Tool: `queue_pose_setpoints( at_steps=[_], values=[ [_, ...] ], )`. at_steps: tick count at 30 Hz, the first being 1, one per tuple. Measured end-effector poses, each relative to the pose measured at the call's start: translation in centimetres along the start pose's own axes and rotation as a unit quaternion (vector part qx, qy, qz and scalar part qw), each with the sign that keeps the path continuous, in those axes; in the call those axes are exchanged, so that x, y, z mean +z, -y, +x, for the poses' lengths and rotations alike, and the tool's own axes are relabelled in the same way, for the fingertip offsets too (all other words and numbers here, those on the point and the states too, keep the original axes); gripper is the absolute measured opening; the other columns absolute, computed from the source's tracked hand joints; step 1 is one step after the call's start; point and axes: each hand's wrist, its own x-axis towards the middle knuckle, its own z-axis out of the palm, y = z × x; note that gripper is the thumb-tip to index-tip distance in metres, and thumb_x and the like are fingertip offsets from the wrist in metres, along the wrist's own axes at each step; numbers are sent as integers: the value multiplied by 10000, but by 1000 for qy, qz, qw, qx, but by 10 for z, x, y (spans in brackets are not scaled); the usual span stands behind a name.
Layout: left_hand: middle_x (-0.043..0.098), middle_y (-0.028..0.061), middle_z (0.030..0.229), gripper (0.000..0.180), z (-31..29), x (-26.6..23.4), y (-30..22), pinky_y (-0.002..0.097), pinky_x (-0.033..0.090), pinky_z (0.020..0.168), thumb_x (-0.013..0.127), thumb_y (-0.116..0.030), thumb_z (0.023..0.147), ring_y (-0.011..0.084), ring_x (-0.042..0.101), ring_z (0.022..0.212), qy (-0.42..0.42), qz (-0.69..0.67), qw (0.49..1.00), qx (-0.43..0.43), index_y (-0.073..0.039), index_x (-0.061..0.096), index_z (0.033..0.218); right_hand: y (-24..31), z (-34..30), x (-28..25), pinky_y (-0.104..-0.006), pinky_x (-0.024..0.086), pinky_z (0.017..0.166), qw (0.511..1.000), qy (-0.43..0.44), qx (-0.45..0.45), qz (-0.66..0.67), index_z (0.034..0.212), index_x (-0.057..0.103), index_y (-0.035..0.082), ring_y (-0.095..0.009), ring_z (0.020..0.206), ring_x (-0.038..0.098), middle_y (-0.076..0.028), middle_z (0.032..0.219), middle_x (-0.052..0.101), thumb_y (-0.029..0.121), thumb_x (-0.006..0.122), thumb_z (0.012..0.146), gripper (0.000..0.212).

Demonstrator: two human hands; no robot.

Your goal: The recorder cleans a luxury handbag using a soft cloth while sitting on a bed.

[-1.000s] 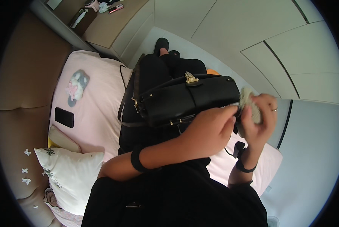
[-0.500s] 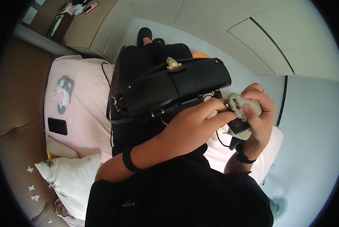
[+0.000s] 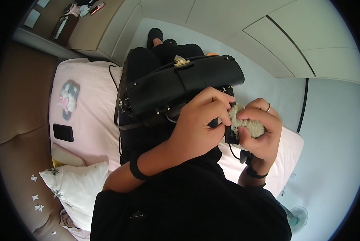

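Note:
A black leather handbag (image 3: 160, 90) with a gold clasp lies across my lap. Over its right end, my left hand (image 3: 206, 120) is closed, with thumb and fingertips pinching the edge of a flat black piece (image 3: 232, 136) whose kind I cannot make out. Pressed against that piece is a fuzzy beige cloth (image 3: 252, 127), bunched up in the curled fingers of my right hand (image 3: 264, 124). The two hands nearly meet, and the fingers hide part of both items. A ring is on my right hand, and both wrists wear dark bands.
I sit on a pink-sheeted bed (image 3: 91, 92). To the left lie a grey and white plush toy (image 3: 69, 98), a black phone (image 3: 63, 133) and a white pillow (image 3: 81, 190). A desk with a tissue box (image 3: 64, 30) stands far left; pale cabinets (image 3: 228, 24) line the far side.
Both hands have drawn closer together and slightly left. The black piece has turned more upright, and the beige cloth now lies against it. The handbag has shifted slightly away from me.

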Motion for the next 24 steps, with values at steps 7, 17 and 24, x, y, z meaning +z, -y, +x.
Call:
queue_pose_setpoints(
  at_steps=[7,17,24],
  values=[
    [597,89,976,228,0,0,6,315,552,740,651,175,703,269,696,1024,-7,2,1000,18,-34,585,766,-4,-10,0,-302,474,675,995,67,-50,49,842,757,45,-194,746,583,-60,832,630,29,745,558,285],
    [588,82,935,218,-6,3,3,323,554,752,673,161,699,276,689,1075,5,5,1000,1,-34,592,750,-11,-6,13,-330,519,721,980,-129,-48,-143,928,722,23,-236,776,635,-88,857,643,29,759,674,257],
    [615,99,974,263,-12,2,-6,344,581,811,640,213,656,297,697,1082,70,-12,997,-2,-25,573,744,-45,-4,-17,-299,465,809,978,-174,51,-107,965,667,-12,-210,851,596,-93,910,627,0,697,793,175]
  ],
)
